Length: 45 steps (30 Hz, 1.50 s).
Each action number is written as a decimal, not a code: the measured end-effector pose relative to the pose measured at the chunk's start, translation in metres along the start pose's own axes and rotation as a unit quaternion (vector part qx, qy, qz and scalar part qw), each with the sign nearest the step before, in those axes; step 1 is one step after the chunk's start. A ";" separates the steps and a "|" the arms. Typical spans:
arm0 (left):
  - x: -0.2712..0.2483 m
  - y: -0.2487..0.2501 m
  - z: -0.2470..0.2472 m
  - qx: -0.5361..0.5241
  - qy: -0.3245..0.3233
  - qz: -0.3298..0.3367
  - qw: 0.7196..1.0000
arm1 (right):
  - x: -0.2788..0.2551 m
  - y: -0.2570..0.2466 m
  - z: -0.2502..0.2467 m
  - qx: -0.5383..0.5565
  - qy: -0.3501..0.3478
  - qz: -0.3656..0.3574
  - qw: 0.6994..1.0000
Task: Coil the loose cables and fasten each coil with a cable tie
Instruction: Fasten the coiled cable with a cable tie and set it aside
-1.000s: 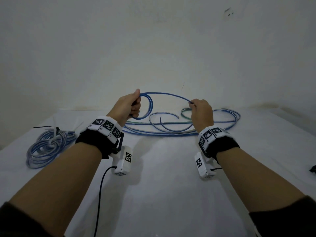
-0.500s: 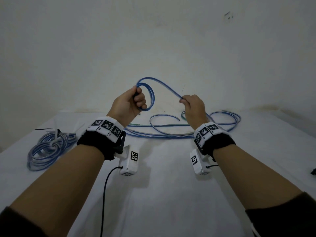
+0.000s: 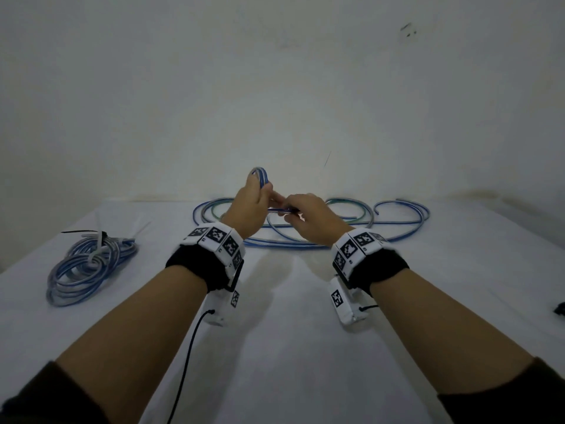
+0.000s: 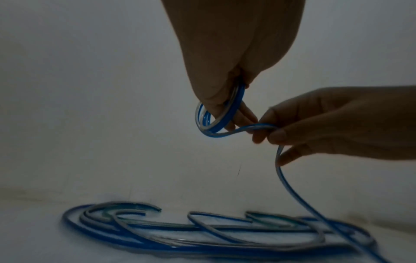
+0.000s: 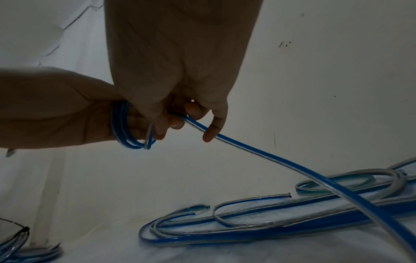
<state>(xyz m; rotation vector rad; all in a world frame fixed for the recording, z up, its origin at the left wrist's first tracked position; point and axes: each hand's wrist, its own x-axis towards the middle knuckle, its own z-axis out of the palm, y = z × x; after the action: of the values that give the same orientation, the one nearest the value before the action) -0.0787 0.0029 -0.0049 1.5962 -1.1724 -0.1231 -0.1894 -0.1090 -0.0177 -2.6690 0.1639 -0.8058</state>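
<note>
My left hand point(image 3: 250, 200) is raised above the white table and grips a small coil of blue cable point(image 3: 260, 176), a few loops wound round its fingers point(image 4: 216, 106). Right beside it my right hand point(image 3: 308, 218) pinches the same blue cable point(image 5: 247, 151) just past the coil point(image 5: 126, 128). From there the cable runs down to the loose blue and clear cables point(image 3: 305, 228) lying behind my hands, seen also as loose cables point(image 4: 202, 229) in the left wrist view.
A finished coil point(image 3: 88, 264) of blue and clear cable, bound with a white tie point(image 3: 99, 243), lies at the table's left. A small dark object point(image 3: 559, 316) sits at the right edge. A pale wall stands close behind the table point(image 3: 290, 347).
My hands have come together: the right hand carried the cable leftward to the left hand, closing the wide loop into a small tight coil. More cable has lifted off the pile.
</note>
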 end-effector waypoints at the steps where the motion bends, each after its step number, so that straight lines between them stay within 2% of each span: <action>1: -0.001 -0.001 0.000 0.043 -0.013 -0.005 0.999 | -0.002 -0.001 -0.001 0.004 0.008 0.000 1.000; 7: -0.003 0.008 -0.001 0.154 -0.039 -0.011 0.987 | -0.006 0.000 0.000 -0.035 0.058 -0.010 0.998; 11: 0.000 0.014 0.001 0.160 -0.048 -0.027 0.986 | -0.008 0.004 0.002 -0.121 0.107 -0.020 0.987; 15: 0.003 0.011 -0.001 0.233 -0.067 -0.023 0.970 | -0.012 0.012 0.004 -0.160 0.155 0.025 0.975; 21: 0.000 0.006 -0.001 0.340 -0.100 -0.029 0.935 | -0.014 0.012 -0.005 -0.105 0.108 0.041 0.988; 27: -0.001 0.004 -0.006 0.341 -0.137 -0.038 0.929 | -0.015 0.019 -0.009 -0.139 0.106 0.039 0.984; 31: 0.000 0.006 -0.011 0.358 -0.139 -0.046 0.922 | -0.019 0.024 -0.010 -0.119 0.062 0.034 0.990; 34: 0.001 -0.003 -0.016 0.373 -0.143 -0.058 0.915 | -0.021 0.026 -0.012 -0.176 -0.004 0.032 0.984; 37: 0.002 -0.010 -0.020 0.354 -0.164 -0.061 0.919 | -0.023 0.024 -0.015 -0.162 -0.026 0.048 0.985; 41: -0.001 -0.008 -0.021 0.281 -0.181 -0.058 0.941 | -0.020 0.024 -0.013 -0.061 -0.017 0.018 0.998; 45: -0.004 -0.003 -0.014 0.075 -0.153 -0.088 0.982 | -0.011 0.014 -0.015 0.012 -0.009 -0.041 0.999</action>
<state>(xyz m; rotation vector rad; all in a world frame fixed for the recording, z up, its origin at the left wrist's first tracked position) -0.0702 0.0147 -0.0039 1.8601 -1.2958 -0.4157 -0.2071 -0.1240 -0.0170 -2.6740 0.0403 -0.8024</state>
